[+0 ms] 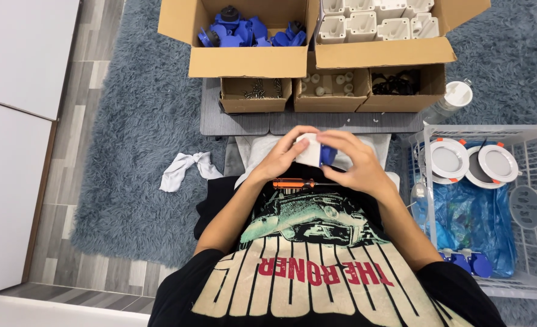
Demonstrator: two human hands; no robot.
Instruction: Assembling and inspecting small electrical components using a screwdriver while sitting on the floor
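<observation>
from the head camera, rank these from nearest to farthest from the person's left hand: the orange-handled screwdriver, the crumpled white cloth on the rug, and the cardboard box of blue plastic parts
1. The orange-handled screwdriver, lying just below the left hand, on the lap.
2. The crumpled white cloth, off to the hand's left on the grey rug.
3. The cardboard box of blue plastic parts, farthest, at the top of the view behind the small boxes.

Single head-worn view, looking steeply down from close above the person's lap onto the shaggy grey-blue rug; no second view.
</observation>
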